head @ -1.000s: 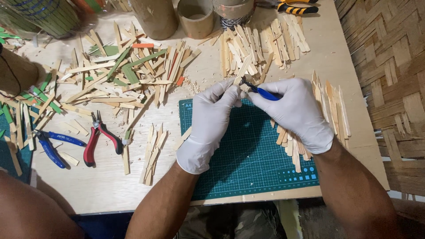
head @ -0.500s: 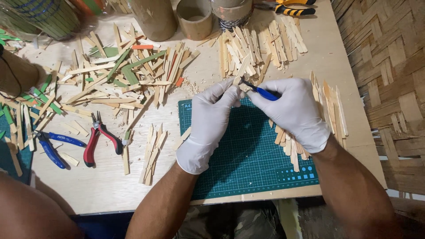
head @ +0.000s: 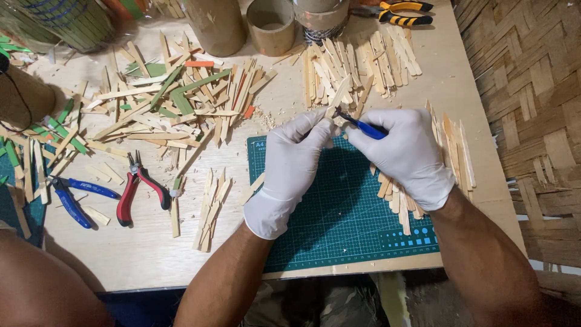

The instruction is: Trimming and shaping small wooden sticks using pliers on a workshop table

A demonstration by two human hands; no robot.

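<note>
Both hands wear white gloves and meet above the far edge of the green cutting mat, which lies on the pale wooden table. The left hand has its fingers pinched together on a small wooden stick that angles up and away from the mat. The right hand has its fingers closed around a blue-handled tool, whose dark tip touches the stick just beside the left fingertips; what kind of tip it has is too small to tell. Along the far edge of the table stand several cylinders: a tall cardboard tube, a shorter open cardboard ring whose inside looks hollow, and a third tube with a dark patterned band. At the far left is a round container clad in green and natural sticks; its contents are out of view. Loose sticks, plain, green and orange, lie scattered left of the mat, and a neater row lies beyond the hands. Red-handled pliers and blue-handled pliers rest at the left, and yellow-and-black pliers at the far right corner.
</note>
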